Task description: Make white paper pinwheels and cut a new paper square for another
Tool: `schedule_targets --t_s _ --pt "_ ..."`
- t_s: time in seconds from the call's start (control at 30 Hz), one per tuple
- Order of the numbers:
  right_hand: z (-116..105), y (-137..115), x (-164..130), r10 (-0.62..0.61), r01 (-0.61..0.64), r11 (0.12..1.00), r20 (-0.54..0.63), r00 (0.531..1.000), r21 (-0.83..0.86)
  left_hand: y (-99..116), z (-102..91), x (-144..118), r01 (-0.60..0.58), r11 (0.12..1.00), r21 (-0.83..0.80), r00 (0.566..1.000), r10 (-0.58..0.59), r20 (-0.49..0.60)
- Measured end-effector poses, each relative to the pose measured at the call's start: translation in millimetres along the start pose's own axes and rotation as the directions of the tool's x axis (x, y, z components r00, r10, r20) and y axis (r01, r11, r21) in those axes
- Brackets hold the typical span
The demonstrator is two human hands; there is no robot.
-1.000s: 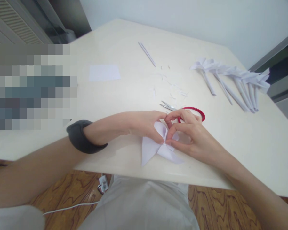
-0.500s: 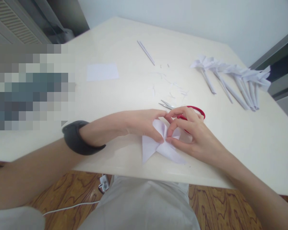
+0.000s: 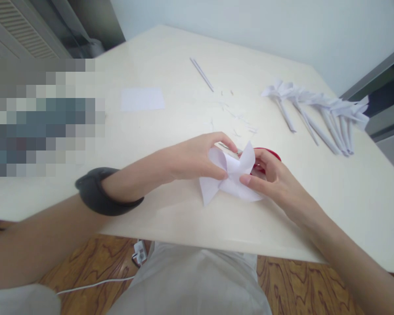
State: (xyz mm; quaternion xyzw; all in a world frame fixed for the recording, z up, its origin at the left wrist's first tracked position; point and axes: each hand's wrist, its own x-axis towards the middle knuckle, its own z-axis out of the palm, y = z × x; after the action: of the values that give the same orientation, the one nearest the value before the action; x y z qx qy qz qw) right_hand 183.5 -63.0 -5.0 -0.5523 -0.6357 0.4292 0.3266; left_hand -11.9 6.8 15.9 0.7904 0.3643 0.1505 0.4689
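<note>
White paper pinwheel, one, pinched by left hand and right hand, one scissors, two thin sticks

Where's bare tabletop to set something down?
Free: between the white sheet and left hand; between the paper sticks and pinwheel row; right of the right hand, nearer than the pinwheel row. Crowded: around the hands, with the folded paper and scissors; just beyond, paper scraps litter the table.

2 forearms angle inward. The left hand arches, thumb pointing right; the right hand curls, thumb pointing left.
</note>
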Motion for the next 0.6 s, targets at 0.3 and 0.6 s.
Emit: schedule_targets --t_s 0.3,0.6 --pt "3 -10 -2 -0.011 0.013 0.999 0.03 0.999 -0.047 9 8.3 -3 0.056 0.972 -0.227 0.998 -0.054 0.013" --pt "4 -4 1 -0.013 0.014 1.0 -0.038 0.999 0.008 8 12.0 -4 0.0 0.968 -0.25 1.0 -0.008 -0.029"
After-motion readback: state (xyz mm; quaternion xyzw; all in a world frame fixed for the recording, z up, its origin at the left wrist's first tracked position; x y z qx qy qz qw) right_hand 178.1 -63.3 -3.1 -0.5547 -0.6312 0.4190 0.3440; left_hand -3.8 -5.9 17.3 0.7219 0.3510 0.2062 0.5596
